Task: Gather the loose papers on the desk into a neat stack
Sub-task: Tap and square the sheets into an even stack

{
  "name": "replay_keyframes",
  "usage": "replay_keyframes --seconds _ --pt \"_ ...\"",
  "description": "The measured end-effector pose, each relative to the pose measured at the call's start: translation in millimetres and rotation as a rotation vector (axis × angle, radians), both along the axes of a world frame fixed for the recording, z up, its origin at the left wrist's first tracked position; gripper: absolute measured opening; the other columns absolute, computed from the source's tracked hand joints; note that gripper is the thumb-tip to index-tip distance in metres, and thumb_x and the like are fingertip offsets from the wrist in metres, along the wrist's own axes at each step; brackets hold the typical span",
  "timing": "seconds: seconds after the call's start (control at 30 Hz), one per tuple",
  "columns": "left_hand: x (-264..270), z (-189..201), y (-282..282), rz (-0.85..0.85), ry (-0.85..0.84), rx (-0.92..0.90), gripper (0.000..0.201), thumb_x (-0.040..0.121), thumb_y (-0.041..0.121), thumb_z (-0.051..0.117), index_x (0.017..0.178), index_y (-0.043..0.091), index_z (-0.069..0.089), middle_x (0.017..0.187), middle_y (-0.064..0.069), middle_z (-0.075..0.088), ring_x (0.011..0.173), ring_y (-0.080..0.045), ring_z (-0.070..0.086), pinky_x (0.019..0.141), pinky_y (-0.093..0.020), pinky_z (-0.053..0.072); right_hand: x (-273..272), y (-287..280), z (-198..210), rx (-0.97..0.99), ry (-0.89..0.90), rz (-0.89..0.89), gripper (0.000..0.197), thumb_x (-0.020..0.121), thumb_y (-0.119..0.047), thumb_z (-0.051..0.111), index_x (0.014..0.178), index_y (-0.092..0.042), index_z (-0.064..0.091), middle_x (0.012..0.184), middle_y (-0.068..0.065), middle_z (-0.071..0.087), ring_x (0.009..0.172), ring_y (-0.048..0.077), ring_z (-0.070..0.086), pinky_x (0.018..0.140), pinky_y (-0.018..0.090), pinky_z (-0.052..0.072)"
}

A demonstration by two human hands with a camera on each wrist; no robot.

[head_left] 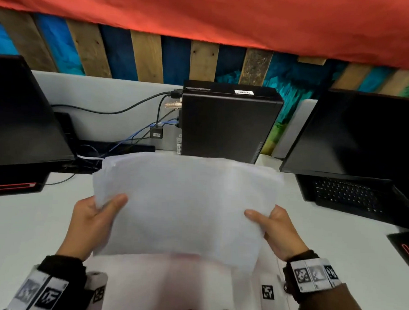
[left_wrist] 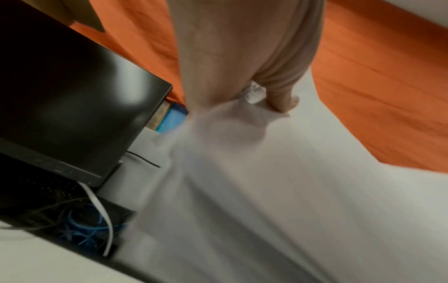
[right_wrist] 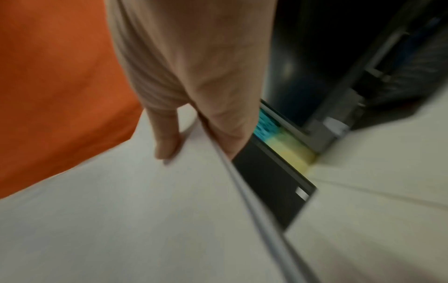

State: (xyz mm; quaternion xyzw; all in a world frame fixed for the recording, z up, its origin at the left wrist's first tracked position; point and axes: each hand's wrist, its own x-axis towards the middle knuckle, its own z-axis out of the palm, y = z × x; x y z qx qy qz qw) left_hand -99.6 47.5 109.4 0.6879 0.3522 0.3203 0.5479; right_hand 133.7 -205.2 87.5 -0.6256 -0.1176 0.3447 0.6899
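Note:
A bundle of white papers (head_left: pixel 184 206) is held up above the white desk (head_left: pixel 17 228), in front of me and blurred. My left hand (head_left: pixel 96 218) grips its left edge with the thumb on top. My right hand (head_left: pixel 273 227) grips the right edge the same way. In the left wrist view the papers (left_wrist: pixel 254 191) spread out below my left hand (left_wrist: pixel 244 95), crumpled at the grip. In the right wrist view my right hand (right_wrist: pixel 194 134) pinches the papers (right_wrist: pixel 121 210) with the thumb on top and fingers under the edge.
A black mini PC (head_left: pixel 229 123) with cables (head_left: pixel 120 112) stands behind the papers. A black monitor (head_left: pixel 22 121) is at the left. An open laptop (head_left: pixel 354 162) is at the right. A white device (head_left: pixel 270 298) lies near my right wrist.

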Motion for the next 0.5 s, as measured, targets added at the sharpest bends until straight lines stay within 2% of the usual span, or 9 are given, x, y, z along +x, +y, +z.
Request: replay_keyframes --seconds 0.07,0.13,0.2,0.27,0.3,0.33,0.37,0.43,0.5 --pt "8.3 2.0 0.8 0.026 -0.071 0.021 0.022 0.088 0.007 0.060 0.070 0.017 0.065 0.053 0.024 0.067 0.049 0.010 0.059 0.048 -0.005 0.046 6.3 3.7 20.1 0.083 -0.147 -0.081 0.041 0.058 -0.021 0.079 0.098 -0.015 0.072 0.099 0.006 0.077 0.095 0.028 0.071 0.077 0.034 0.060" --pt "14.4 4.0 2.9 0.028 -0.153 0.016 0.021 0.088 0.005 0.059 0.074 0.019 0.065 0.057 0.026 0.068 0.053 0.011 0.060 0.050 -0.005 0.046 10.2 3.4 38.5 0.160 -0.249 -0.119 0.025 0.070 -0.009 0.073 0.093 -0.017 0.072 0.094 -0.001 0.078 0.088 0.017 0.073 0.077 0.028 0.059" --pt "17.9 -2.6 6.0 -0.003 -0.188 -0.013 0.023 0.083 0.001 0.063 0.075 0.022 0.068 0.059 0.026 0.070 0.056 0.011 0.062 0.052 -0.006 0.049 9.2 0.2 36.3 0.165 -0.287 -0.148 0.025 0.077 0.004 0.067 0.090 -0.016 0.072 0.090 -0.005 0.078 0.084 0.012 0.072 0.075 0.025 0.059" --pt "17.7 -22.3 10.1 -0.055 -0.190 -0.082 0.015 0.067 0.008 0.078 0.068 0.022 0.073 0.061 0.023 0.072 0.057 0.006 0.064 0.054 -0.008 0.052 4.0 -1.8 13.1 0.103 -0.271 -0.132 0.021 0.072 -0.003 0.074 0.089 -0.016 0.076 0.092 -0.003 0.078 0.087 0.016 0.071 0.077 0.028 0.059" --pt "16.6 -37.0 12.3 -0.082 -0.164 -0.132 0.020 0.054 0.020 0.087 0.070 0.023 0.075 0.066 0.020 0.074 0.062 0.001 0.066 0.057 -0.010 0.053 0.4 -2.4 -5.5 0.045 -0.251 -0.113 0.026 0.066 -0.011 0.082 0.090 -0.017 0.077 0.095 0.000 0.078 0.089 0.017 0.072 0.076 0.029 0.059" --pt "15.8 -55.1 14.1 -0.104 -0.097 -0.150 0.037 0.042 0.031 0.091 0.074 0.024 0.075 0.071 0.018 0.076 0.068 -0.004 0.068 0.060 -0.010 0.053 -3.6 -2.0 -24.3 -0.036 -0.220 -0.082 0.036 0.059 -0.017 0.087 0.093 -0.017 0.077 0.097 0.003 0.078 0.089 0.017 0.072 0.073 0.028 0.059" --pt "16.1 -70.0 13.0 -0.116 -0.027 -0.178 0.047 0.035 0.035 0.090 0.078 0.024 0.075 0.076 0.017 0.077 0.075 -0.011 0.069 0.062 -0.010 0.053 -7.4 -0.3 -44.4 -0.105 -0.170 -0.074 0.042 0.057 -0.017 0.088 0.097 -0.015 0.076 0.097 0.006 0.077 0.087 0.015 0.073 0.069 0.024 0.058" --pt "19.3 -93.3 9.7 -0.119 0.029 -0.243 0.047 0.033 0.038 0.086 0.076 0.022 0.077 0.075 0.012 0.077 0.080 -0.020 0.070 0.062 -0.011 0.053 -16.0 6.8 -69.4 -0.201 -0.081 -0.130 0.039 0.064 -0.007 0.084 0.101 -0.012 0.071 0.090 0.005 0.076 0.073 0.005 0.073 0.057 0.017 0.055" --pt "28.5 -98.7 8.1 -0.090 0.029 -0.230 0.043 0.039 0.040 0.090 0.073 0.018 0.078 0.075 0.004 0.078 0.079 -0.021 0.072 0.062 -0.018 0.055 -17.0 14.9 -74.7 -0.224 -0.059 -0.185 0.034 0.070 -0.003 0.080 0.101 -0.010 0.069 0.090 0.003 0.073 0.064 0.001 0.071 0.052 0.015 0.053"
